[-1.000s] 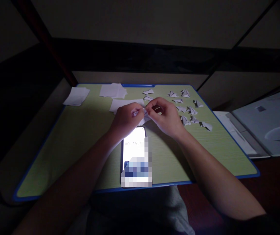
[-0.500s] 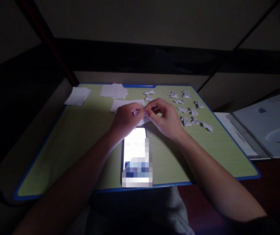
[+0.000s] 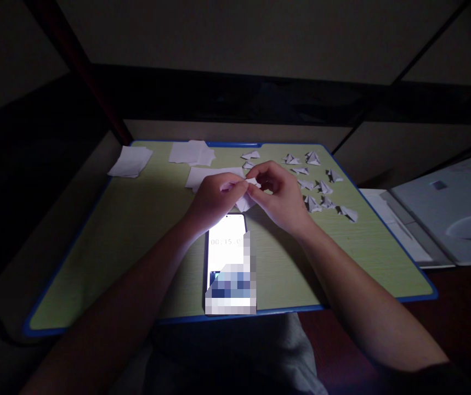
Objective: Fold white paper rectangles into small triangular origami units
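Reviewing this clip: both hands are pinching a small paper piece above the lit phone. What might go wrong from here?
Likely risks:
1. The room is dim, so the left hand and right hand may misalign creases in the small paper piece.
2. The right forearm lies near the folded paper units; a sweep might scatter them.
3. The phone sits at the green board near edge and might get nudged off.

Both forearms reach forward, the left hand [image 3: 213,198] and right hand [image 3: 281,197] meeting fingertip to fingertip, fingers pinched.
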{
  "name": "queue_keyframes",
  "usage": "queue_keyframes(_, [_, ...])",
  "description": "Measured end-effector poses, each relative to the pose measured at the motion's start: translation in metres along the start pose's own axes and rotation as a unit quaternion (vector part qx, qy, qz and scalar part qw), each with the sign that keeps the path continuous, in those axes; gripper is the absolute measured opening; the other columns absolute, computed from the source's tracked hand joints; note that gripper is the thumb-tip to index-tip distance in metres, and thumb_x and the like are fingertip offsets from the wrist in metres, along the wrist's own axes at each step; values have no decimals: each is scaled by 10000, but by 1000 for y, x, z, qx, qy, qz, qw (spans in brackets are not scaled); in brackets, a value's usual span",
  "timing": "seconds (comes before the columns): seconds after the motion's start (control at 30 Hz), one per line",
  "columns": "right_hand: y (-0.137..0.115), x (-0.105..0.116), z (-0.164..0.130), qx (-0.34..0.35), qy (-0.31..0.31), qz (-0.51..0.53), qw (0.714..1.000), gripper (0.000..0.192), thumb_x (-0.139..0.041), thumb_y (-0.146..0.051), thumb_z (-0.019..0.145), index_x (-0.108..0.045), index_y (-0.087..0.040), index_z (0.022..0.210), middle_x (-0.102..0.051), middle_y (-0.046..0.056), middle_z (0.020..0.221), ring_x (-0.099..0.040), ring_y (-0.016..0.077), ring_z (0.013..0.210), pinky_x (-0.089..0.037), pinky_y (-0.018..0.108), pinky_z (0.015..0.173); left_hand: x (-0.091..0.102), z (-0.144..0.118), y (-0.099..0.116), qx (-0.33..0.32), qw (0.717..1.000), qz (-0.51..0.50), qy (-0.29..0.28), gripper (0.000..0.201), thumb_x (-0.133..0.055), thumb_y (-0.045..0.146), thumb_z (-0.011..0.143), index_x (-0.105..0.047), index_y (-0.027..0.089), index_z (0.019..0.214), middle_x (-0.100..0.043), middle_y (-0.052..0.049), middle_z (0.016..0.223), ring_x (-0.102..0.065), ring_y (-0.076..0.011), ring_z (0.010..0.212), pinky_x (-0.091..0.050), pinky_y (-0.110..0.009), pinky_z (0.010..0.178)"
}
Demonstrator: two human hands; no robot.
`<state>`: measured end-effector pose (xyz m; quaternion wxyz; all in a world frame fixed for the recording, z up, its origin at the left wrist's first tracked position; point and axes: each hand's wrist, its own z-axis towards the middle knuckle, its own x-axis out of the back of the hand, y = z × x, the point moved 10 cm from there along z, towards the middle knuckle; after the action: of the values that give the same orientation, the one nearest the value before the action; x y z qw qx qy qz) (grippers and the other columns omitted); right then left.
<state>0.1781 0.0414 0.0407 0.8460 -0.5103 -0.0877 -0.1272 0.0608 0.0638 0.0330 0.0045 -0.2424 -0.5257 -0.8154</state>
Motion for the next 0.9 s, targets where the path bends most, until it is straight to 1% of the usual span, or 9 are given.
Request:
queue_keyframes(0.1, [6, 1, 1, -16, 11, 55, 998, 216, -722, -211, 730, -595, -204, 904, -577, -20, 774, -530, 116, 670, -410, 275, 604, 0, 1, -2, 22, 1000, -21, -4, 221, -503, 258, 830, -642, 142, 703, -581, 0, 575, -536, -118, 518, -388, -240, 465])
queue_keyframes(0.17, [13, -1, 2, -40, 7, 87, 995, 265, -744, -249, 718, -595, -206, 933, -575, -23, 755, -536, 118, 660, -415, 275, 598, 1, 1, -1, 23, 1000, -21, 1, 235, -488, 252, 842, -608, 155, 665, -556, 7, 555, -523, -114, 506, -380, -239, 461])
queue_keyframes(0.3, [22, -4, 3, -86, -8, 102, 991, 236, -744, -331, 717, -622, -191, 863, -595, -17, 714, -533, 117, 633, -405, 275, 582, 7, 1, 2, -8, 999, 23, 39, 240, -479, 252, 866, -600, 161, 679, -575, -1, 599, -528, -120, 567, -368, -246, 499])
queue_keyframes(0.43, [28, -4, 2, -118, -8, 111, 987, 175, -725, -297, 699, -623, -174, 769, -592, -16, 680, -516, 108, 605, -383, 279, 574, 8, -2, 1, -32, 995, 70, 62, 230, -493, 250, 885, -624, 162, 717, -602, -3, 628, -531, -123, 589, -363, -259, 525])
queue_keyframes(0.53, [29, -2, 3, -116, -3, 105, 988, 149, -715, -274, 697, -610, -176, 737, -585, -20, 664, -520, 108, 602, -388, 283, 576, 9, -4, 0, -45, 991, 105, 76, 183, -534, 242, 882, -651, 165, 765, -637, 1, 655, -542, -118, 587, -377, -258, 542])
queue_keyframes(0.6, [28, -2, 3, -107, -2, 101, 989, 140, -709, -263, 700, -602, -179, 732, -587, -21, 658, -528, 109, 603, -399, 283, 576, 11, -5, 1, -55, 989, 103, 86, 124, -565, 228, 871, -669, 167, 841, -682, -3, 732, -583, -117, 632, -416, -247, 578])
queue_keyframes(0.67, [25, -3, 3, -99, 0, 105, 990, 134, -705, -251, 701, -594, -181, 729, -594, -20, 655, -542, 111, 604, -413, 282, 578, 13, -5, 3, -67, 988, 98, 95, 96, -586, 209, 857, -671, 169, 874, -703, -9, 797, -611, -120, 684, -448, -241, 621])
queue_keyframes(0.8, [23, -4, 2, -101, -2, 123, 987, 156, -718, -261, 703, -583, -188, 726, -605, -20, 637, -558, 115, 588, -421, 277, 563, 15, -5, 9, -83, 982, 132, 105, 84, -602, 199, 837, -680, 180, 814, -698, -19, 822, -615, -136, 733, -471, -262, 682])
queue_keyframes(0.9, [26, -5, 2, -121, -7, 131, 984, 222, -760, -333, 696, -606, -188, 764, -619, -13, 654, -558, 120, 588, -419, 275, 548, 18, -4, 10, -67, 982, 137, 110, 101, -598, 190, 822, -682, 177, 768, -705, -24, 809, -615, -144, 733, -482, -278, 701])
